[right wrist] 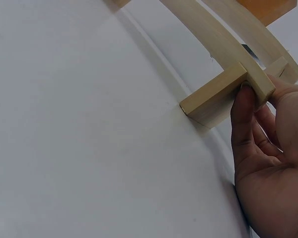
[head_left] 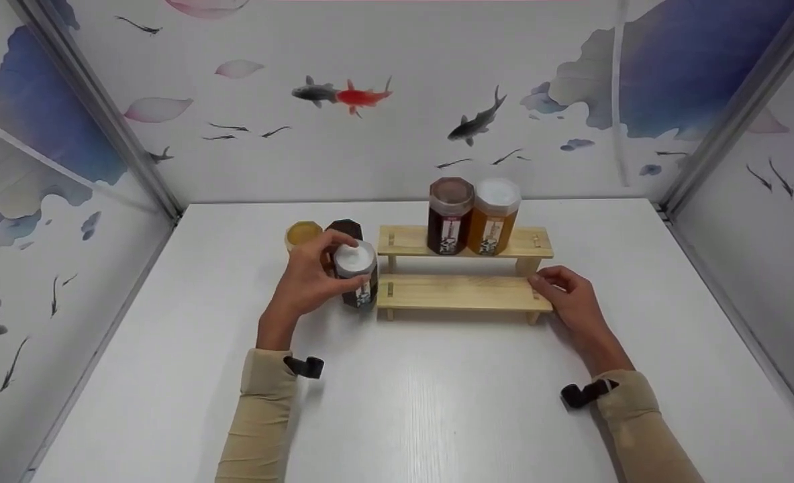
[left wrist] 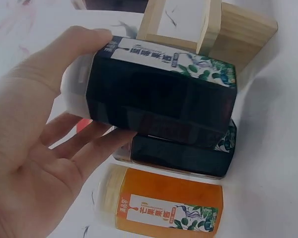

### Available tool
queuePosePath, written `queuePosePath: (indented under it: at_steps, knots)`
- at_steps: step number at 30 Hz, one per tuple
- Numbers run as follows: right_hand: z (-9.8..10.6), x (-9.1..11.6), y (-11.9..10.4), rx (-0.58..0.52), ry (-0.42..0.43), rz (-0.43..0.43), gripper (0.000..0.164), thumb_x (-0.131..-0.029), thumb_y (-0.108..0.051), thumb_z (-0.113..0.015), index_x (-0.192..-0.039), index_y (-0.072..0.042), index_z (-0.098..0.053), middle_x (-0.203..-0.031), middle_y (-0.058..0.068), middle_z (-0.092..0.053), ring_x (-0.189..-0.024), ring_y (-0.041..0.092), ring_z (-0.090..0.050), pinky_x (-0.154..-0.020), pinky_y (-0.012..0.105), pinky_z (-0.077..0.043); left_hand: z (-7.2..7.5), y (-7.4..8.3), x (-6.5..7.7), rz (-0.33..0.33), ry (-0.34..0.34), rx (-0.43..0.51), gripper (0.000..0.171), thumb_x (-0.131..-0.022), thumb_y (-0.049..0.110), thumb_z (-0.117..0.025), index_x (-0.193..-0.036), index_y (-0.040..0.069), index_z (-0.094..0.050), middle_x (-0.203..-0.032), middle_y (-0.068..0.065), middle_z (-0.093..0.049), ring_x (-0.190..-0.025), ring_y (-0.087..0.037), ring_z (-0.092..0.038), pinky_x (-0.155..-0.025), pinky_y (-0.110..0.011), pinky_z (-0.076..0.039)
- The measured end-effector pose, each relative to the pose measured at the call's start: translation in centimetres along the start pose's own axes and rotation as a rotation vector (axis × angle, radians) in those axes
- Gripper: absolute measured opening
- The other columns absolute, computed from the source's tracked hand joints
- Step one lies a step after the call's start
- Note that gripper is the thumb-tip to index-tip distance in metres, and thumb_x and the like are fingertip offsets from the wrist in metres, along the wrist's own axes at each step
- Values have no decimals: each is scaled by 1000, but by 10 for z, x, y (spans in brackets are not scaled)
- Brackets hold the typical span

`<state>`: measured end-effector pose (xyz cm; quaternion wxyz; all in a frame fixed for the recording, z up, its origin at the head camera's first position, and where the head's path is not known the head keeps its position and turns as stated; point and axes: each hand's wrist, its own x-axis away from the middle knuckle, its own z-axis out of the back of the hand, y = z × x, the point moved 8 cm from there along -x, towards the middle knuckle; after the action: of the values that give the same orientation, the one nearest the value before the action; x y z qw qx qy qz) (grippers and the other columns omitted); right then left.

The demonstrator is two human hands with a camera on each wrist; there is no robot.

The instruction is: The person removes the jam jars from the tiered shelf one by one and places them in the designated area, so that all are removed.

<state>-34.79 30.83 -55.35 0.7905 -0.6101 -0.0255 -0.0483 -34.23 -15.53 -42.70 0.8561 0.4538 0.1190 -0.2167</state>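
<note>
My left hand [head_left: 306,276] grips a dark jam jar [left wrist: 164,94] by its white lid [head_left: 355,260], thumb on one side and fingers on the other. This jar stands upright against the left end of a two-step wooden rack [head_left: 460,293]. Just behind it are a second dark jar [left wrist: 181,157] and an orange jar [left wrist: 171,203], partly covered by my left hand in the head view. At the rack's other end, my right hand [head_left: 576,303] pinches the corner of the lower step between thumb and fingers.
On the rack's upper step stand a dark red jar [head_left: 450,218] and an amber jar [head_left: 495,220] with a white lid, side by side. The rack rests on a white table [head_left: 423,396], enclosed by printed panels [head_left: 403,154] at the back and sides.
</note>
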Motion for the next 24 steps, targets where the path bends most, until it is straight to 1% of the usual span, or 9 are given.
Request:
queuePosePath:
  at_steps: [4,9,11,13,14,16,17,21,24]
  knots:
    - [1,-3,1,1,15,25,51,-101,-49,-76,-129,-7,-68,-114,-6,-67,-99,6,-64,-80,18,-57,-5,-5,2,21,-72,-13,54,-79,27,-100,-125,20,-73,-122,-2,-73,-101,-26,-62,-86,-50,-55]
    - [2,-4,2,-18,27,26,48,-101,-46,-77,-128,-7,-68,-111,-7,-68,-96,5,-64,-77,18,-58,-5,-12,3,54,-117,20,61,-81,24,-99,-136,17,-73,-132,-2,-73,-112,-23,-65,-94,-45,-56]
    - [3,-4,1,-22,26,18,48,-101,-47,-76,-128,-8,-68,-113,-6,-67,-97,6,-65,-78,18,-58,-5,-11,2,61,-130,18,60,-81,21,-99,-136,15,-74,-137,-4,-72,-121,-23,-65,-100,-44,-56]
    - [3,-4,0,-18,26,16,48,-101,-48,-76,-128,-9,-68,-114,-5,-67,-98,6,-65,-79,18,-59,-6,-9,1,72,-144,-2,58,-82,21,-98,-135,15,-76,-142,-6,-69,-127,-26,-65,-104,-47,-56]
    - [3,-3,0,-13,28,16,47,-101,-48,-75,-128,-9,-68,-115,-5,-67,-98,6,-65,-79,18,-59,-7,-7,1,79,-147,-21,57,-82,23,-98,-134,15,-77,-143,-7,-67,-128,-27,-64,-105,-49,-56]
    - [3,-2,-2,4,27,21,47,-103,-48,-74,-128,-9,-67,-117,-3,-66,-99,7,-65,-79,18,-59,-9,-2,0,91,-143,-98,55,-83,29,-97,-133,17,-78,-144,-7,-63,-132,-28,-62,-109,-50,-55]
    - [3,-2,-2,15,27,25,47,-103,-48,-73,-129,-9,-67,-117,-3,-66,-100,7,-64,-79,18,-58,-11,1,0,95,-138,-141,54,-84,33,-96,-133,17,-79,-142,-7,-62,-130,-28,-62,-107,-51,-55]
    - [2,-1,-2,26,25,26,48,-103,-50,-73,-128,-10,-67,-117,-2,-66,-100,8,-64,-79,18,-58,-14,12,1,83,-115,-289,49,-87,39,-93,-130,19,-81,-135,-5,-65,-126,-27,-64,-106,-49,-55]
    - [2,-1,-1,33,21,19,50,-101,-53,-74,-127,-11,-68,-116,-3,-66,-101,8,-63,-79,18,-57,-16,16,2,69,-117,-306,44,-88,34,-93,-128,19,-82,-134,-4,-70,-128,-26,-66,-107,-48,-56]
